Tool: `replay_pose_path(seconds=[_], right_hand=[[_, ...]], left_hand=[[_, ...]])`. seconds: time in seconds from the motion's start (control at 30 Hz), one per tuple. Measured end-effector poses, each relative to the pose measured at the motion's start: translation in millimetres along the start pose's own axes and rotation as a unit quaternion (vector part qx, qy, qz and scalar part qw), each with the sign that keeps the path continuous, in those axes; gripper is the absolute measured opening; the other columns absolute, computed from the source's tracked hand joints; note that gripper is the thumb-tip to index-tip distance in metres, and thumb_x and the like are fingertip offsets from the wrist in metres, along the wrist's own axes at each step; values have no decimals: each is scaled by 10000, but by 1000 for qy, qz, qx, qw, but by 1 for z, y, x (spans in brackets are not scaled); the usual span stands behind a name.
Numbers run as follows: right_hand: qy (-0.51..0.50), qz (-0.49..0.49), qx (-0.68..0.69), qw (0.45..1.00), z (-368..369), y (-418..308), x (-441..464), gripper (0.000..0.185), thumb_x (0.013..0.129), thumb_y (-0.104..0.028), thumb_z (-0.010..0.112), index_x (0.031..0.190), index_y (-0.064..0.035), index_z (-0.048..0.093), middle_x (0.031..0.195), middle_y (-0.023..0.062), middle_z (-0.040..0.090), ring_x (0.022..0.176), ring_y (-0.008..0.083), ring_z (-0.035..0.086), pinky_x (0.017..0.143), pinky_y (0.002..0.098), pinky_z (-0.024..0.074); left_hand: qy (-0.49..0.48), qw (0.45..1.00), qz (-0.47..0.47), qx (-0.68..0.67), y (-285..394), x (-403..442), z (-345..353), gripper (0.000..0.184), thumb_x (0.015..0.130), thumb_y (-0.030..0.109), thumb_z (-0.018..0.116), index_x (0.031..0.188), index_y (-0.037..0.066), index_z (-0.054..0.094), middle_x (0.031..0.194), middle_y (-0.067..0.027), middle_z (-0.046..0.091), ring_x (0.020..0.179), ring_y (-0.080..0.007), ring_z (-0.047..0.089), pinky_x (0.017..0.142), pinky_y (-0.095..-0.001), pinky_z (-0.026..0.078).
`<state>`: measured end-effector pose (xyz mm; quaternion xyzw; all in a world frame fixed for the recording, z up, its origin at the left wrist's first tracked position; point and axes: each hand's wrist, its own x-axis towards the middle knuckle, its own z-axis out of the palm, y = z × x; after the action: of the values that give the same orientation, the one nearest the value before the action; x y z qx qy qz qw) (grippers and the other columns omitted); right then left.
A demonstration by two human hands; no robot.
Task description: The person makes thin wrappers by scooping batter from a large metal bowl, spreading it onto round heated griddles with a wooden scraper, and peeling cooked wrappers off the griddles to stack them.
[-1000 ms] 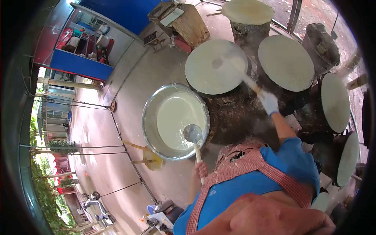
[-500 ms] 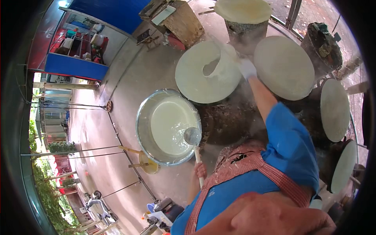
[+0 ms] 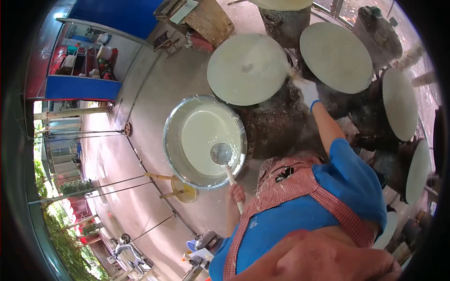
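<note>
A wooden box (image 3: 209, 22) stands near a blue panel (image 3: 115, 16), with a scooter (image 3: 131, 256) at lower left.

It looks like an open-sided food workshop. Griddles (image 3: 248, 69) surround a basin (image 3: 174, 140) of batter (image 3: 202, 133); trees (image 3: 65, 234) show outside.

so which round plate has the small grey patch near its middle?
The round plate nearest the steel basin, beside the gloved right hand. Its grey patch stands out; the other plates show no such patch where visible.
</note>
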<state>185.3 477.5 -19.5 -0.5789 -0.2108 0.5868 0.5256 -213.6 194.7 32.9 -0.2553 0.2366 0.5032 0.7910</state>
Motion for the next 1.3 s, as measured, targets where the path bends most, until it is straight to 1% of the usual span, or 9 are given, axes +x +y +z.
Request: replay_pose_path(seconds=[0.1,0.17,0.37,0.4,0.47,0.6,0.73,1.1,1.3], right_hand=[[-25,35,-52,998,34,34,-43,286,745,-264,669,933,-49,653,607,28,562,463,114,486,380,278,362],[-54,-152,-180,970,22,53,-35,344,737,-274,666,985,-36,639,738,41,629,612,132,555,540,277,445],[133,-243,-488,828,-13,-23,53,254,819,-290,472,960,-140,619,869,158,622,810,330,591,684,407,460],[133,-245,-486,828,-7,-29,59,254,819,-290,472,960,-140,619,869,158,622,810,330,591,684,407,460],[32,-273,-707,652,9,-29,63,233,831,-305,450,970,-195,601,799,163,611,716,339,596,615,428,465],[-62,-369,-720,584,-16,-42,31,244,842,-387,443,928,-218,597,665,148,565,611,325,579,546,438,460],[64,-349,-679,643,-36,-20,25,233,833,-381,466,927,-214,599,668,142,566,618,321,586,545,432,463],[61,-278,-723,629,-21,32,-71,268,810,-413,498,945,-206,601,654,122,573,555,314,571,533,415,462],[91,-360,-605,704,-9,38,-109,132,766,-345,591,822,-232,631,621,76,531,508,267,542,485,392,430]], left_hand=[[-85,981,-146,-95,25,17,-10,291,902,165,413,624,95,360,532,25,302,390,-70,285,325,-198,285],[-86,979,-158,-97,27,21,-12,312,899,185,411,604,100,353,510,20,315,372,-74,296,321,-203,292],[-211,956,-206,8,36,32,-18,348,895,217,412,570,106,352,464,15,337,331,-65,317,300,-200,309],[-155,973,-170,-38,32,30,-9,340,891,231,428,583,105,356,462,22,330,327,-58,307,296,-192,304],[-92,984,-125,-85,34,30,0,334,887,244,444,596,104,361,461,29,324,323,-52,298,292,-184,299],[92,992,-67,-55,44,56,43,216,870,222,492,702,114,409,537,35,344,379,-38,321,302,-157,286],[-57,991,-56,106,62,129,91,225,864,201,503,681,119,403,554,31,319,405,-58,311,325,-179,295],[73,881,201,421,-38,276,205,197,791,62,476,797,172,313,521,13,284,366,-92,276,304,-235,245],[-34,948,12,317,-15,185,170,220,829,195,521,698,106,369,488,25,289,348,-84,287,296,-215,224]])
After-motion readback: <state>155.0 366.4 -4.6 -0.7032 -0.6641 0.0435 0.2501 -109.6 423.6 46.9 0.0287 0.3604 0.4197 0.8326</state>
